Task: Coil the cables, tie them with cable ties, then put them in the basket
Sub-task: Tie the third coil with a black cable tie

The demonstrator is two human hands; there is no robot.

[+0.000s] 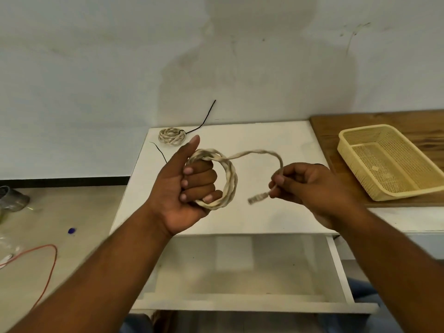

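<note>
My left hand grips a coil of whitish twisted cable, fingers curled through the loops and thumb pointing up. The cable's free end arcs right to my right hand, which pinches it just above the clear plug. Both hands are held above the white table. A second coiled whitish cable, bound with a black cable tie whose tail sticks up, lies at the table's far left corner. The yellow mesh basket stands on a wooden board at the right, with nothing in it.
Another black cable tie lies on the table behind my left hand. An open white drawer juts out below the table toward me. On the floor at left are an orange wire, a blue cap and a metal object.
</note>
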